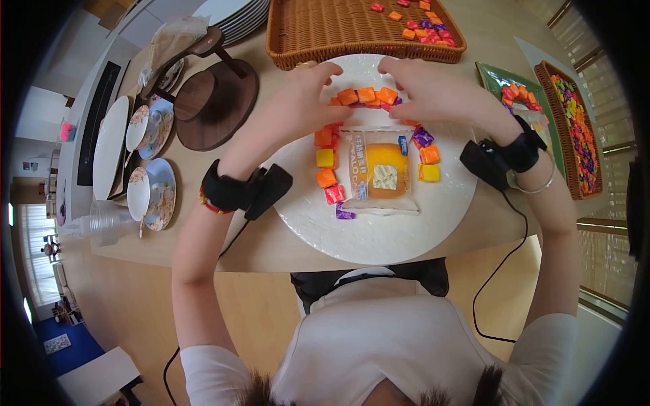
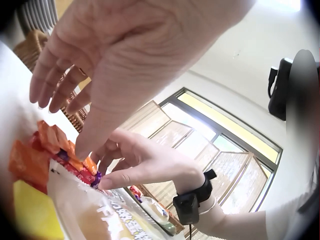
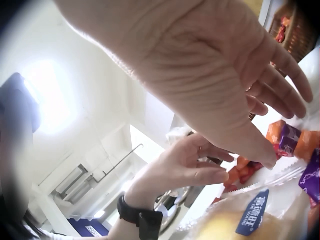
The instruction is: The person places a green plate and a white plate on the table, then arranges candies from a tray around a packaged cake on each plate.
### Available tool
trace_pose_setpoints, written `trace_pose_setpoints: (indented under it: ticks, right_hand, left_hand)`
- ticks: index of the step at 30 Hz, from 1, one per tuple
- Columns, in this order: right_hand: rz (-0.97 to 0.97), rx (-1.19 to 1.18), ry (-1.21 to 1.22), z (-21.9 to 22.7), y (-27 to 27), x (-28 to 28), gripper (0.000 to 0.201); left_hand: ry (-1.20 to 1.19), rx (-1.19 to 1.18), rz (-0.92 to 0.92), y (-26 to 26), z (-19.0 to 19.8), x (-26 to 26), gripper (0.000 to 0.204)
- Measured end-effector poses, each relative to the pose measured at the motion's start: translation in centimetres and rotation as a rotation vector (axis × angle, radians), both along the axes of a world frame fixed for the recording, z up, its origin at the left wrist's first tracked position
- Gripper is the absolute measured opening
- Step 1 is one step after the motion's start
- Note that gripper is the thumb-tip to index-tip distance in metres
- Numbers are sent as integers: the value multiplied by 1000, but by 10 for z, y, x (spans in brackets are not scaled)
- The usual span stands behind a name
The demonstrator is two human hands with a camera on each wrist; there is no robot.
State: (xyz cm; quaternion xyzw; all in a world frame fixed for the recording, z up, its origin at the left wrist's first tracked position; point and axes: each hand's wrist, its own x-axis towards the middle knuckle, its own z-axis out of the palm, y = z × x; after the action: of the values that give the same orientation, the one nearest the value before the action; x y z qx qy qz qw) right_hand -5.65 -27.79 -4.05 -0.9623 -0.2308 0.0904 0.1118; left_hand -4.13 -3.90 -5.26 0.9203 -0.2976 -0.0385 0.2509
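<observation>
While a stand point(image 1: 233, 101) sits to its left, the left hand point(image 1: 301, 98), fingers spread loosely, is beside candies point(image 1: 366, 95) that lie between the hands and continue towards the person around a packet point(image 1: 379, 169); the right hand point(image 1: 437, 88) is likewise spread, a green tray point(image 1: 497, 78) to its right.

Pale short-sleeved top point(image 1: 379, 331), black wrist cameras point(image 1: 269, 191)
Straps point(image 1: 227, 186) are black too, cables point(image 1: 527, 223) thin, and there's a red bracelet point(image 1: 215, 210) left, pale bangle point(image 1: 539, 190) right.

Indoor dining-type room, exact kind indeterminable.
The table point(image 1: 191, 183) bears stacked plates point(image 1: 233, 30), a teacup point(image 1: 137, 191) and wicker tray point(image 1: 365, 57); wood-toned flooring point(image 1: 257, 325) and folding screen point(image 2: 197, 147) are visible.
</observation>
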Motion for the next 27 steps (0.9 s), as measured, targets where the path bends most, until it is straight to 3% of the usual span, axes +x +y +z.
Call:
trace_pose_setpoints:
  ticks: [5,12,14,19,24,27]
  right_hand:
    - [-172,103,69,19,-29,-3,56]
    - [-103,224,-82,-19,-20,-11,46]
    - [-183,274,56,-12,-11,-14,43]
    - [-182,421,138,-28,-25,-5,41]
    - [-172,528,18,-36,-42,-1,27]
    - [-215,382,93,-24,-48,-8,19]
  left_hand:
    - [-11,-85,79,34,17,-18,50]
    - [84,-80,79,33,21,-36,35]
    - [79,-76,74,34,18,-39,34]
    - [124,-80,91,39,18,-43,31]
    - [151,-86,7,43,13,-49,29]
    - [78,-68,-117,43,10,-52,30]
